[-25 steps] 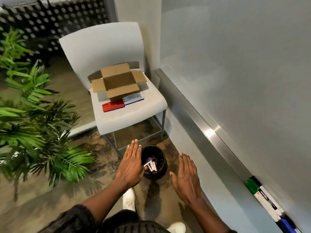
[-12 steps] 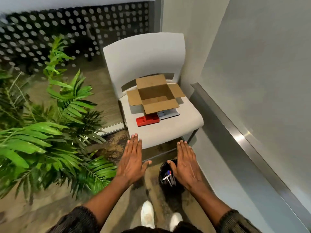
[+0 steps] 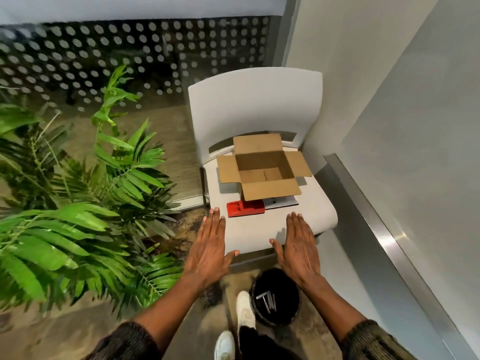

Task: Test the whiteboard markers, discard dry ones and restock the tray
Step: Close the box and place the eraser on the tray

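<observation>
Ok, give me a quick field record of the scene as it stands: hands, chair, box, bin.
left hand: flat, fingers straight, empty, over the seat's front-left edge
right hand: flat, fingers straight, empty, over the seat front; contact with the seat unclear
white plastic chair: in the corner, by the wall
open brown cardboard box: on the seat, flaps spread, no contents visible
red flat packet: on the seat, at the box's front
grey-white flat packet: right of the red one
round black bin: on the floor, below the right wrist
markers: several lying in the bin
</observation>
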`<state>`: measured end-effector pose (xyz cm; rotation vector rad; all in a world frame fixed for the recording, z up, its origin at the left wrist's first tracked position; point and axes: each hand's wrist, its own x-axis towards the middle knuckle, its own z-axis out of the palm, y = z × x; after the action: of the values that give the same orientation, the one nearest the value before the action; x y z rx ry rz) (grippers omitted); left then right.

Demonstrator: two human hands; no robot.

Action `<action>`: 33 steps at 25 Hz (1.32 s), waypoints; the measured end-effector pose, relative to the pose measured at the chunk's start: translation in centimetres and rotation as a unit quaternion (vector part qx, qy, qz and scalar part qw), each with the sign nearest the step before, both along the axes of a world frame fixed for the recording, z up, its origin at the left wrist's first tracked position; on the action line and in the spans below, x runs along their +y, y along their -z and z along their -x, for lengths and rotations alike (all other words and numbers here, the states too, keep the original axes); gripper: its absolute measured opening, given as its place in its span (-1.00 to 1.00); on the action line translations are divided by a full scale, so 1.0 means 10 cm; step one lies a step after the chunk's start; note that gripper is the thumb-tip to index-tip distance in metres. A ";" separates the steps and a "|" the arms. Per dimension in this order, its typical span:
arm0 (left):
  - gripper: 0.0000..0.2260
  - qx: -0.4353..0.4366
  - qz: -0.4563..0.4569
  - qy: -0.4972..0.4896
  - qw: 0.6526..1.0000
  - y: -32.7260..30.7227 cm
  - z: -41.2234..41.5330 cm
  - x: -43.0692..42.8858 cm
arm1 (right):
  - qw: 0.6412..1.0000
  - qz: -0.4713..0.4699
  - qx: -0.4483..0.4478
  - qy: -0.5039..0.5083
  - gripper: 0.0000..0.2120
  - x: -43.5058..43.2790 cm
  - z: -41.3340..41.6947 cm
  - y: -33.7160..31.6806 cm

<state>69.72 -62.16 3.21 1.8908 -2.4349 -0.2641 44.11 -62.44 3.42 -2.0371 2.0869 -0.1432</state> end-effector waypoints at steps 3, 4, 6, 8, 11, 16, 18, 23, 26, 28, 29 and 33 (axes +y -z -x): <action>-0.10 -0.016 -0.001 -0.001 1.000 -0.06 0.08 -0.29 | 1.000 0.009 -0.003 0.003 -0.18 -0.34 0.07 0.01; -0.10 -0.022 0.006 0.000 1.000 -0.07 0.11 -0.41 | 1.000 0.004 -0.008 0.006 -0.18 -0.46 0.10 0.00; -0.10 -0.031 0.013 -0.007 0.999 -0.09 0.15 -0.59 | 1.000 -0.003 -0.016 0.006 -0.16 -0.67 0.11 -0.01; -0.10 -0.036 0.022 -0.012 0.999 -0.09 0.18 -0.78 | 0.999 -0.025 -0.019 0.005 -0.15 -0.88 0.13 0.02; -0.09 -0.041 0.009 -0.001 0.999 -0.08 0.15 -0.99 | 0.998 -0.048 -0.024 0.017 -0.16 -1.07 0.07 0.04; -0.13 -0.049 -0.008 0.014 0.999 -0.05 0.04 -1.33 | 0.997 -0.067 -0.039 0.027 -0.18 -1.33 -0.17 0.06; -0.14 -0.054 -0.029 0.012 0.998 -0.04 -0.03 -1.51 | 0.997 -0.060 -0.033 0.037 -0.19 -1.45 -0.28 0.03; -0.16 -0.038 -0.059 0.052 0.996 -0.02 -0.27 -1.87 | 0.997 -0.016 -0.022 0.078 -0.16 -1.63 -0.50 -0.12; -0.16 0.017 -0.033 0.076 0.996 0.12 -0.44 -2.08 | 0.994 0.010 -0.009 0.104 -0.18 -1.78 -0.52 -0.17; -0.19 0.044 -0.023 0.082 0.995 0.24 -0.49 -2.18 | 0.991 0.013 -0.014 0.129 -0.21 -1.91 -0.42 -0.18; -0.17 0.051 -0.029 0.078 0.995 0.29 -0.48 -2.23 | 0.990 0.010 -0.017 0.141 -0.22 -1.98 -0.34 -0.18; -0.14 0.104 -0.101 0.003 0.989 0.38 -0.37 -2.46 | 0.985 -0.011 -0.012 0.169 -0.25 -2.30 0.03 -0.16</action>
<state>73.42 -86.74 -0.55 1.8211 -2.3520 -0.6967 43.81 -85.40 5.07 -1.6423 2.3902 -0.1968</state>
